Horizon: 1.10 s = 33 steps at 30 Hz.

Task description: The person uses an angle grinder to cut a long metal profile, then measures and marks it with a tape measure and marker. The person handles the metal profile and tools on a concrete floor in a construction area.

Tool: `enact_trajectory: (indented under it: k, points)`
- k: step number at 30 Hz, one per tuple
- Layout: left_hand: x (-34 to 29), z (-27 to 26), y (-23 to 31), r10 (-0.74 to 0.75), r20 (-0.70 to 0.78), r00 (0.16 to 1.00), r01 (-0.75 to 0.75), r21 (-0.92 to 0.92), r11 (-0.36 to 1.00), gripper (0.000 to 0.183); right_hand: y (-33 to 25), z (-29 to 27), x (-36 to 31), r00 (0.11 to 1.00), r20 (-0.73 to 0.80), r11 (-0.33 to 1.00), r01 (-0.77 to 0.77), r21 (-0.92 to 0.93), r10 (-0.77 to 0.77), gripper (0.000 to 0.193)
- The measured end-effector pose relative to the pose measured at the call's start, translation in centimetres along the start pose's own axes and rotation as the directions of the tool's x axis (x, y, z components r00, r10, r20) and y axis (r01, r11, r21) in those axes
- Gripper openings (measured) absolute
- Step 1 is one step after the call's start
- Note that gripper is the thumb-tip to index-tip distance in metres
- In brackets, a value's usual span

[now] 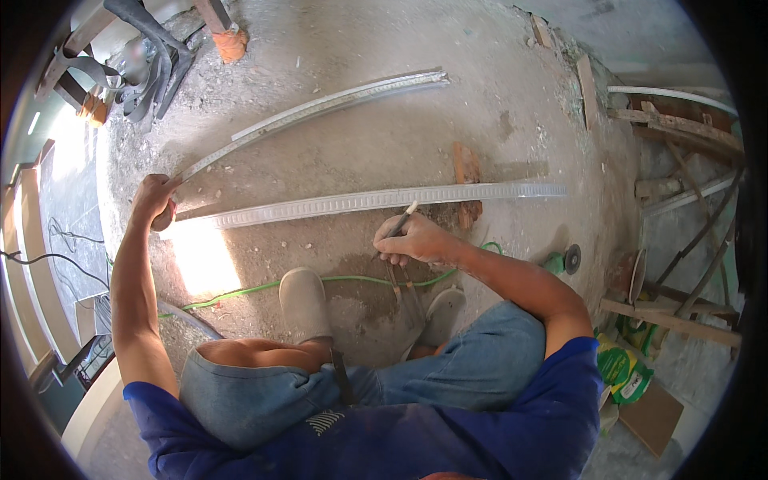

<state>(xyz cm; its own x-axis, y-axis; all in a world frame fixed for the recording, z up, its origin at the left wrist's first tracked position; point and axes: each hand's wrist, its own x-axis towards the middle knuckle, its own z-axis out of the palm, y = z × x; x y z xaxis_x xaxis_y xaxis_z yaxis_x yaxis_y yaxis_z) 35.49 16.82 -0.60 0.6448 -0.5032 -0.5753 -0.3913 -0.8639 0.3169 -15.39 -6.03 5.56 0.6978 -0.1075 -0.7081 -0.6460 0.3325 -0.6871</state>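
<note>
The near metal strip [352, 202] lies across the dusty floor [360, 152] before me, over a piece of wood [466, 163] toward its right end. My right hand [422, 238] grips a dark pen [401, 220] (its pale end is just by the strip). My left hand [152, 198], at the left end, is closed around a small reddish thing [165, 217]. Farther lies another strip [344, 98]; nearer, a green cord [360, 278].

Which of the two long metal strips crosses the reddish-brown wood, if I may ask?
The nearer strip, just beyond the right hand, patterned along its length, crosses the wood; the farther strip lies clear of it.
</note>
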Motion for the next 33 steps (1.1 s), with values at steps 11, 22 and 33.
enact_trajectory:
  k: [11, 22, 33]
  points:
    - [-1.3, 0.0, 1.3, 0.225, 0.040, 0.973, -0.212, -0.218, 0.953, 0.040, 0.4, 0.4, -0.7, 0.998, 0.057, 1.000, 0.003, -0.020, -0.002, 0.016]
    - [-5.2, 3.8, 13.7, 0.388, 0.305, 0.869, -0.287, -0.327, 0.900, 0.033, 2.8, -0.8, -4.4, 0.989, 0.031, 0.983, 0.148, -0.109, -0.145, 0.017]
    - [-10.0, 9.0, 21.4, 0.424, 0.414, 0.806, -0.441, -0.058, 0.896, 0.039, 3.2, -1.5, -7.7, 0.978, 0.024, 0.975, 0.209, -0.080, -0.207, 0.015]
